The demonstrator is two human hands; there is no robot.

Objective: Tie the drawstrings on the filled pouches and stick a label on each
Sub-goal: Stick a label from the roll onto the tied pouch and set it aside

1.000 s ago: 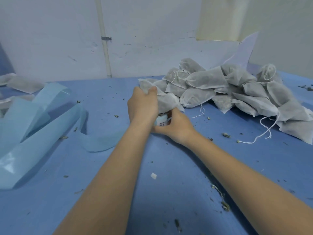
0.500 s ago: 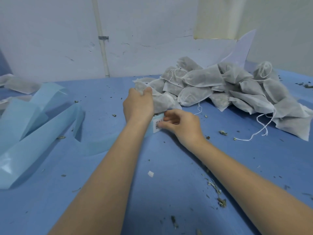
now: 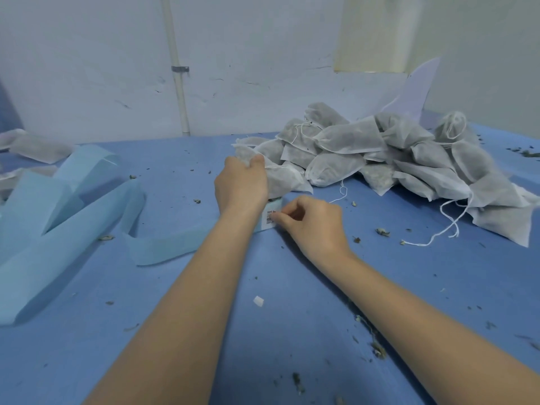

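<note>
Right hand (image 3: 314,222) has slid off the pouch (image 3: 280,178) and now pinches the label (image 3: 269,218) at mid-desk (image 3: 292,287), beginning the peel. Left hand (image 3: 241,185) keeps its grip curled round the pouch, beside the far-right pile (image 3: 380,153).

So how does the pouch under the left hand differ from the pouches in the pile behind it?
The held pouch is gripped by the left hand and lies apart at the pile's near edge, while the piled pouches lie untouched, stacked on each other. A barcode label sits beside the held pouch, pinched by the right hand; no label shows on the piled pouches. Both are grey-white, filled fabric pouches.
</note>
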